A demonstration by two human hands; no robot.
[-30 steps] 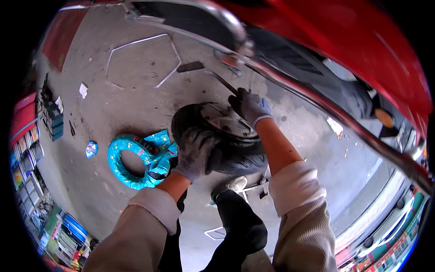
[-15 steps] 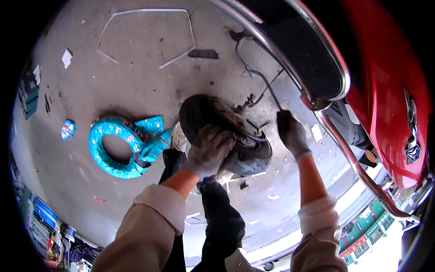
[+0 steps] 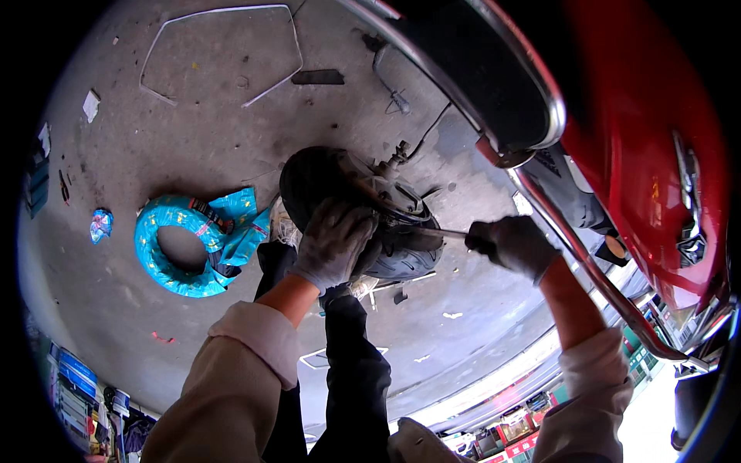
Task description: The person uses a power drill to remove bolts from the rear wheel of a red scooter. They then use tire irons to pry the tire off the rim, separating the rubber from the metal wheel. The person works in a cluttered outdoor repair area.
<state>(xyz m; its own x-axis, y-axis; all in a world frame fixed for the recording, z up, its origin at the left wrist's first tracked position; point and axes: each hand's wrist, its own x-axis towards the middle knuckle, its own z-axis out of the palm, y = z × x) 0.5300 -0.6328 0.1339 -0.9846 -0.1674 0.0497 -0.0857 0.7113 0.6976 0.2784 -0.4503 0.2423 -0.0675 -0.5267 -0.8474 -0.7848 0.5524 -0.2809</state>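
A black scooter tyre (image 3: 302, 176) on its wheel (image 3: 395, 202) lies tilted in front of my legs, its rim and hub facing right. My left hand (image 3: 333, 241), in a grey glove, grips the tyre's near left side, fingers curled over it. My right hand (image 3: 515, 245), also gloved, is closed round a tyre lever (image 3: 446, 233). The lever's bare metal shaft points left to the wheel's right side; whether its tip is under the tyre edge I cannot tell. To the left lies a ring-shaped tyre in blue wrapping (image 3: 150, 255), its wrapping torn on the right.
A red scooter (image 3: 629, 162) with a metal side bar (image 3: 598, 270) stands close on the right. A bent white strip (image 3: 224, 9), a dark flat piece (image 3: 318, 77) and a cable (image 3: 382, 73) lie on the far floor. Blue-green boxes (image 3: 38, 181) stand far left.
My right hand has moved right and slightly down, bringing the lever from a raised slant to nearly level against the wheel. My left hand stays on the tyre; the whole view has shifted a little.
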